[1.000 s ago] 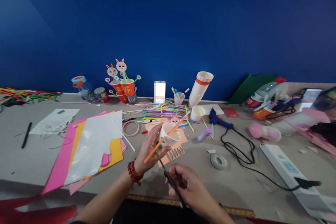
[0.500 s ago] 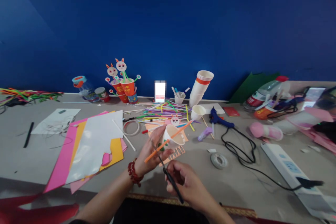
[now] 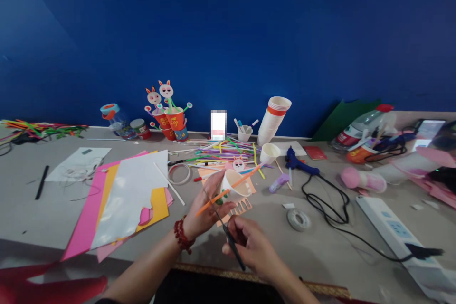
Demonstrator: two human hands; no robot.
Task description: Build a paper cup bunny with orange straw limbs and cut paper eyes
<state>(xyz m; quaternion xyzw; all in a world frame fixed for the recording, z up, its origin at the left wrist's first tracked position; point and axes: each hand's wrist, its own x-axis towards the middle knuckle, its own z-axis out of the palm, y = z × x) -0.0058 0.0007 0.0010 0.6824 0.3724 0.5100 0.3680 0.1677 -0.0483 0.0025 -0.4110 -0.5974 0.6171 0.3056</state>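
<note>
Your left hand (image 3: 204,201) is gripping the white paper cup (image 3: 233,194) above the worktop (image 3: 265,209), and an orange straw (image 3: 221,196) sticks out on both sides of this cup. Your right hand (image 3: 251,244) is gripping the black-handled scissors (image 3: 233,246) (their blades cross the straw).

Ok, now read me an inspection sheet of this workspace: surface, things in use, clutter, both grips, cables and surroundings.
Surface: grey table, a few white scraps on it.
Things in use: white cup; orange strip at the cup; scissors, blade across the strip.
Clutter: coloured sticks piled behind the cup; paper sheets overlapping at left; tape roll at right.
Left grip: holds the white cup.
Right grip: holds the scissors.
Cables: black cable looped between blue glue gun and white power strip.
Surroundings: blue wall behind, cup stack standing before it.
</note>
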